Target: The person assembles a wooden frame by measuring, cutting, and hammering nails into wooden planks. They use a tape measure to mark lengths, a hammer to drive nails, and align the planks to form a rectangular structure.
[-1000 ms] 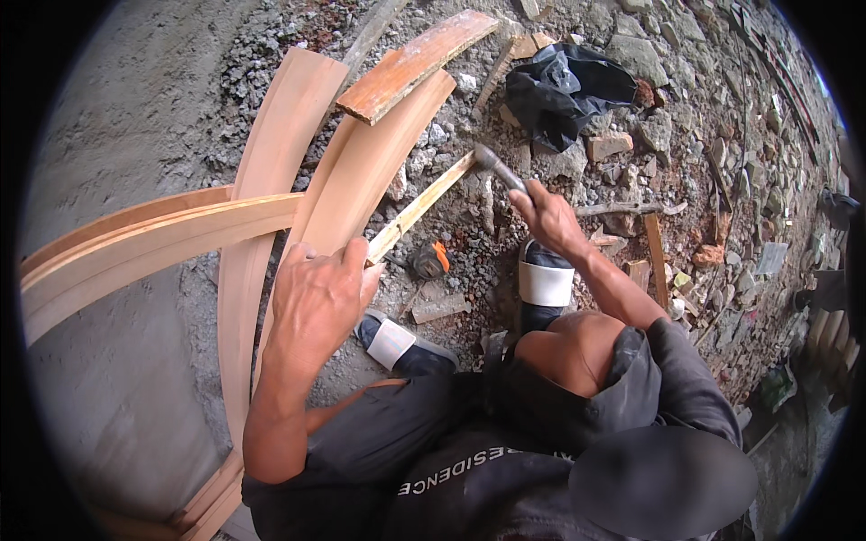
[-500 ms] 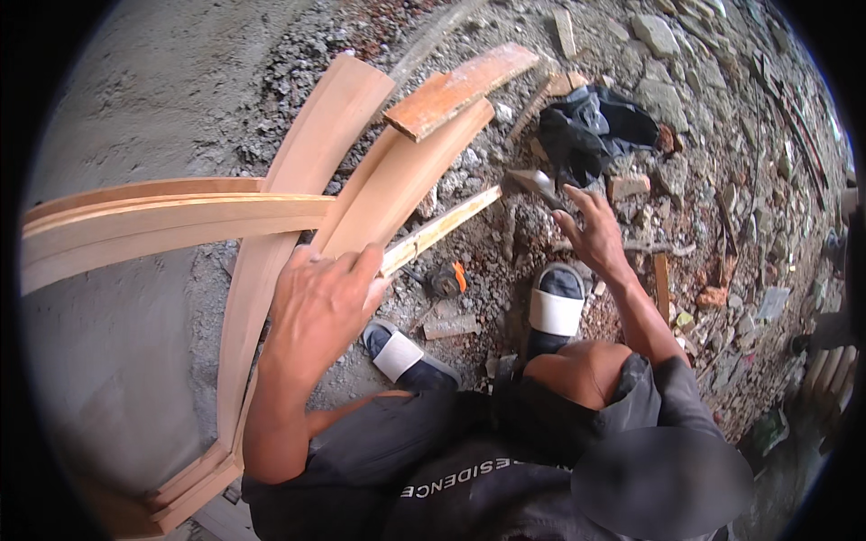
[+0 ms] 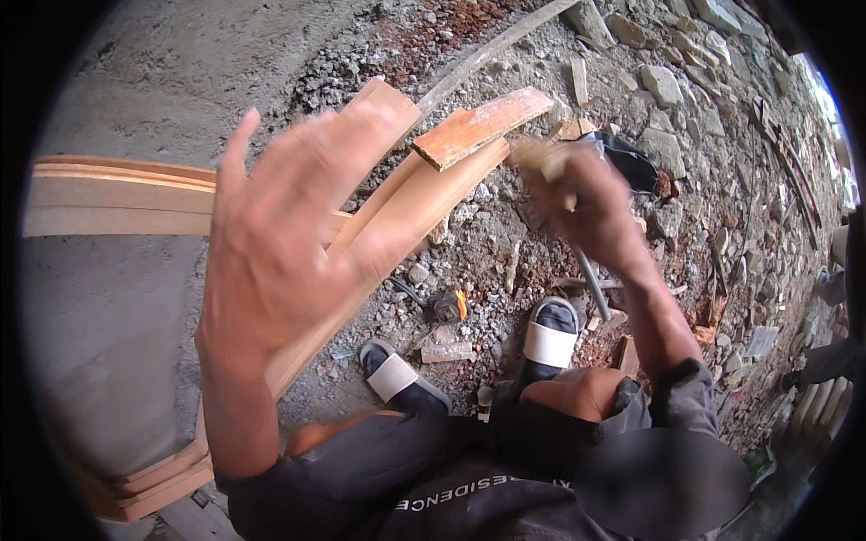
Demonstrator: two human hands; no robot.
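Note:
My left hand (image 3: 280, 234) is spread, smeared by motion and holding nothing. It hovers over the pale wooden boards (image 3: 383, 212) of a frame, hiding part of them. A short weathered orange-brown board (image 3: 487, 126) lies across their far end. My right hand (image 3: 582, 194) is also blurred, its fingers curled round a pale wooden strip (image 3: 537, 158) seen nearly end-on beside that board. Below this hand a grey rod (image 3: 591, 284) slants down; whether the hand touches it I cannot tell.
A black and orange tape measure (image 3: 449, 307) lies between my sandalled feet. A black bag (image 3: 627, 162) sits beyond my right hand. Rubble (image 3: 667, 86) and brick pieces cover the right side. Another frame member (image 3: 122, 198) runs left over grey concrete.
My left hand has let go of the wooden strip and risen, fingers spread. My right hand has closed on the strip. The grey rod has come into sight below it.

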